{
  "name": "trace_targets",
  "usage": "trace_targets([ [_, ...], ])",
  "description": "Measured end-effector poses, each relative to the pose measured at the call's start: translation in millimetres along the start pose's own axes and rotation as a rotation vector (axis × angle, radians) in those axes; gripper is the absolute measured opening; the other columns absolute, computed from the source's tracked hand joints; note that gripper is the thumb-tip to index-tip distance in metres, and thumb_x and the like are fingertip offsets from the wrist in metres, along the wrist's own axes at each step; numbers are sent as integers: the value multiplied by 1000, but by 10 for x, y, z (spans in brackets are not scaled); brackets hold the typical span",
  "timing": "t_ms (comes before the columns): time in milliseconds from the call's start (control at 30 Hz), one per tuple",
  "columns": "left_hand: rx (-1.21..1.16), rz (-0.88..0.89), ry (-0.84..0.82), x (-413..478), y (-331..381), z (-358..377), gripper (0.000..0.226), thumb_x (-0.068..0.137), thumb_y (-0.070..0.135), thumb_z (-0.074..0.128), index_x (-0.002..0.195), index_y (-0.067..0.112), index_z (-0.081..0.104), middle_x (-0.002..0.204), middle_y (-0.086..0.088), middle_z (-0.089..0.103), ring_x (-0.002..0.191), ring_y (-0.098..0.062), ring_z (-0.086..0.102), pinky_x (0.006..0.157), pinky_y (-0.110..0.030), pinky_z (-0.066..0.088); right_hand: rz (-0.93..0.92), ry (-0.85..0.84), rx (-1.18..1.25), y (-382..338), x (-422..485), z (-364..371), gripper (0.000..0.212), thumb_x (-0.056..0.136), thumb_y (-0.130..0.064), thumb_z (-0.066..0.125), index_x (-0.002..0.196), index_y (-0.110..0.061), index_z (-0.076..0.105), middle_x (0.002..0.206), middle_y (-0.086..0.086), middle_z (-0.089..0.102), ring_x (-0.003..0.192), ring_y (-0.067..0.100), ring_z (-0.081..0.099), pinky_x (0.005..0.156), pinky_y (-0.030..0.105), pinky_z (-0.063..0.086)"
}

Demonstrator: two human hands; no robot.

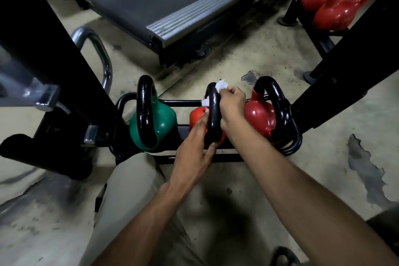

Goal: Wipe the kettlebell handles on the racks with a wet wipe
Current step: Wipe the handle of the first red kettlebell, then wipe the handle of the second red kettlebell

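Three kettlebells sit on a low black rack (151, 103): a green one (162, 121) at the left, an orange-red one (195, 117) in the middle and a red one (259, 116) at the right, each with a glossy black handle. My right hand (232, 103) grips a white wet wipe (221, 85) wrapped round the top of the middle handle (213, 114). My left hand (194, 155) holds the lower, near end of that same handle, thumb and fingers on either side of it.
A treadmill deck (172, 2) lies on the floor behind the rack. Black frame posts rise at the left (43, 49) and right (345, 67). More red kettlebells (332, 0) sit on another rack at the top right. My knee (129, 190) is close below the rack.
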State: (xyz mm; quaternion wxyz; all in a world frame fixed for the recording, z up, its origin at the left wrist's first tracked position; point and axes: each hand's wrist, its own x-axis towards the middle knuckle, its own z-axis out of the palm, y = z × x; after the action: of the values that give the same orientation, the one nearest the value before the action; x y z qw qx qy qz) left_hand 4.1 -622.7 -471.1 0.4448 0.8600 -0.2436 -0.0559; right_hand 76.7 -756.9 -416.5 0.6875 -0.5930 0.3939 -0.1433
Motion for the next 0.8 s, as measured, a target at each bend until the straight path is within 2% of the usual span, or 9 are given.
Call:
trace_targets([
  [33,37,32,21,-7,10,6,85,93,14,69,163,24,22,165,8,33,145,-1,33,114,-11,29,-135,1,-144,102,-71,-74,17,100,-18,58,83,-16,56,75,0,63,66,18,60,59,32,51],
  [100,114,78,49,-24,30,-9,83,92,13,70,162,22,27,167,5,30,148,-10,34,118,-24,33,-298,-61,-259,308,-239,-270,15,99,-27,61,87,-19,56,80,-5,63,73,13,58,69,34,50],
  [200,197,155,67,-31,67,-28,79,88,9,72,158,18,38,167,3,30,147,-17,41,118,-32,38,-331,-136,-230,488,-350,-568,10,96,-26,66,88,-21,61,85,-4,68,77,12,62,74,35,53],
  [367,302,217,146,-77,228,27,58,94,14,68,150,15,52,161,1,41,144,-13,44,118,-28,36,-354,-375,-220,327,-265,-1001,10,93,-10,69,87,-18,70,86,2,74,85,21,72,83,47,59],
  [500,365,248,207,33,508,124,54,95,16,69,147,14,54,159,2,45,143,-14,46,116,-35,40,-560,-445,-346,-189,-42,-1395,5,93,-20,71,89,-18,71,84,-3,73,81,14,69,78,36,55],
  [600,309,224,142,219,840,276,56,96,20,69,149,16,51,160,4,43,146,-9,40,120,-31,36,-767,-402,-413,-649,283,-1596,10,94,-28,69,90,-19,73,80,-7,72,79,9,69,72,28,54],
  [700,283,175,-35,444,1116,498,69,98,35,67,159,26,35,167,12,27,150,-3,30,122,-21,25,-909,-332,-623,-1017,700,-1657,4,89,-19,71,88,-19,75,74,-14,68,68,-4,58,64,7,36],
  [767,326,178,-114,578,1225,656,79,97,40,67,162,29,24,170,16,12,152,-4,25,119,-15,22,-869,-340,-802,-1147,1013,-1593,10,87,-17,70,93,-15,78,86,-2,74,77,3,61,66,14,38],
  [800,349,200,-127,633,1256,731,81,97,39,67,163,28,22,171,15,8,153,-6,25,119,-18,25,-843,-348,-878,-1164,1155,-1536,11,87,-17,69,93,-14,79,91,4,76,85,14,66,71,22,43],
])
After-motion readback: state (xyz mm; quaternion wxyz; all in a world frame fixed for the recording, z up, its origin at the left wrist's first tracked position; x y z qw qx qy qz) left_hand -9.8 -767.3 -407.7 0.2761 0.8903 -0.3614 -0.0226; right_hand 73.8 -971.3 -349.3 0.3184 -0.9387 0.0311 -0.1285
